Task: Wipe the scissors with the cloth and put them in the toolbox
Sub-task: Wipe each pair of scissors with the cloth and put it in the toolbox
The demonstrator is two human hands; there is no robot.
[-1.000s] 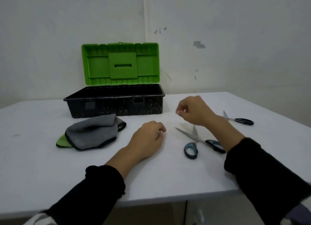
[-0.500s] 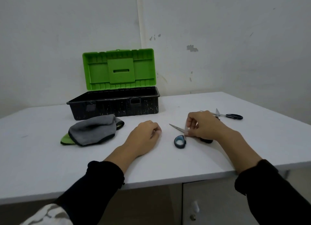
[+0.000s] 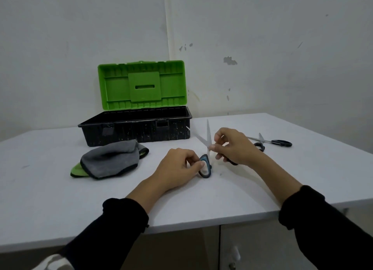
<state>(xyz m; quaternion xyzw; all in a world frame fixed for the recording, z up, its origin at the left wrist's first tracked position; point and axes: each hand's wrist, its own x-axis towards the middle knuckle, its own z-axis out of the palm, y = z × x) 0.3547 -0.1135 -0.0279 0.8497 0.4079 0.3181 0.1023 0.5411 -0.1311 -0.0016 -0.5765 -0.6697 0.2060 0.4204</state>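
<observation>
Holding the blue-handled scissors [image 3: 205,148] above the worktop [image 3: 201,199], we clamp our left hand [image 3: 177,168] on one handle loop and our right hand [image 3: 235,146] near the pivot, blades spread, the cloth [image 3: 110,159] and open toolbox [image 3: 137,130] lying apart to the left.

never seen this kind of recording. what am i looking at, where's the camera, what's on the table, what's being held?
No robot here: a person works with bare hands, and the single camera sits on their head, looking forward and down. So the two dark-sleeved arms entering from the bottom are the wearer's own.

On the white table: a black toolbox with its green lid open, a grey cloth with green edging lying in front of it, and a black-handled pair of scissors to the right.

The blue-handled scissors are held with blades open and pointing up: the left hand grips one handle loop, the right hand holds them near the pivot. The cloth is untouched.
</observation>
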